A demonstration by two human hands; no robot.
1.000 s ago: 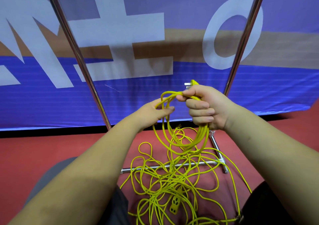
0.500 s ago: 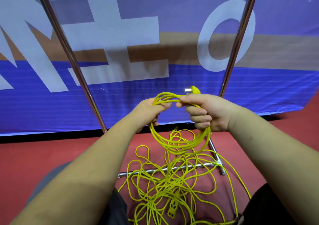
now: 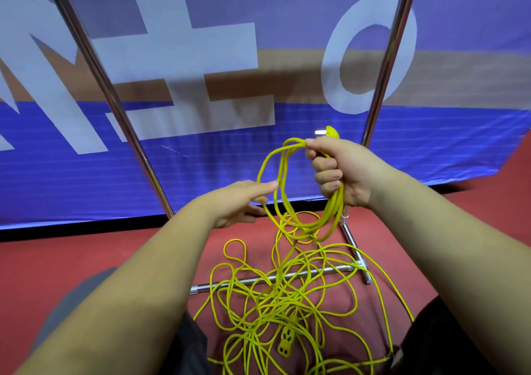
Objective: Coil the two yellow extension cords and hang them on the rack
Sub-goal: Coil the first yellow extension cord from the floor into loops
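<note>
The right hand grips a coiled yellow cord while the left hand, fingers straight, touches one loop.

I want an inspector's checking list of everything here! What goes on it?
Surface: red floor under the cords.
Job's things: yellow coil, held up; loose yellow tangle on the floor; metal rack, nothing hung on the parts in view.
Clutter: nothing seen.
Hands: right hand grips the coil's top; left hand, fingers straight, touches a loop.
Cables: tangle lies across the rack's base bar; socket end in it.
Surroundings: blue banner, white letters, behind the rack.
</note>
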